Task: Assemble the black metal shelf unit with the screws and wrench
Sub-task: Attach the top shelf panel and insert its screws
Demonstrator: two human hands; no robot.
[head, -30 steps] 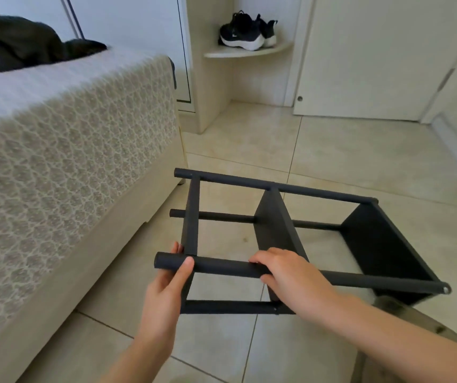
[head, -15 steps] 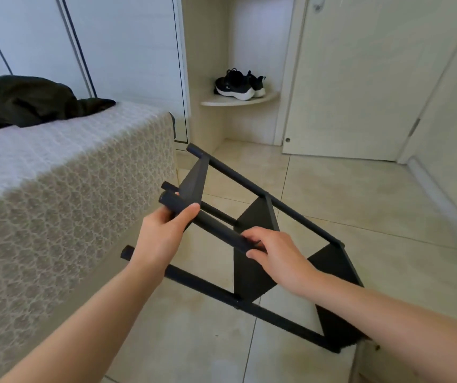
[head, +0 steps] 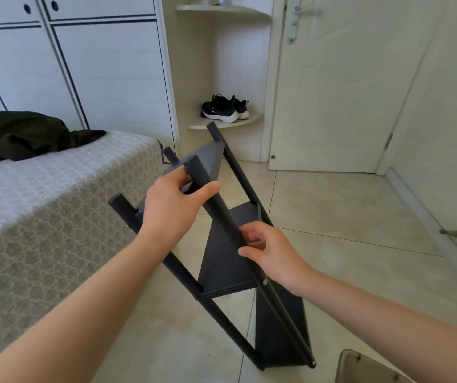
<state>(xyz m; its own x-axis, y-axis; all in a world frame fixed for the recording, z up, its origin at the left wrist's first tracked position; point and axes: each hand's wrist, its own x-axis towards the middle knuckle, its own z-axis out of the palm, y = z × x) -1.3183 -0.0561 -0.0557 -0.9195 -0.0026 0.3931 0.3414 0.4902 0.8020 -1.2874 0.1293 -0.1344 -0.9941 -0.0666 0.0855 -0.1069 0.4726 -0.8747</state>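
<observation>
Stiffness is to be expected of the black metal shelf unit (head: 223,261): tube and sheet metal, rigid, and judged light enough to be swung by one post, though the smooth round paint may prove slippery. It is held tilted between and below the hands, with its far end down near the floor beneath the right forearm. The left hand (head: 174,201) is wrapped round the top of the nearest post (head: 219,210). The right hand (head: 273,254) is closed on the same post lower down. A hold close to the panel joints is advised, where twisting is best resisted. One unit is counted, with four posts, three panels and two screw heads (head: 265,281) below the right hand. No wrench is seen.
</observation>
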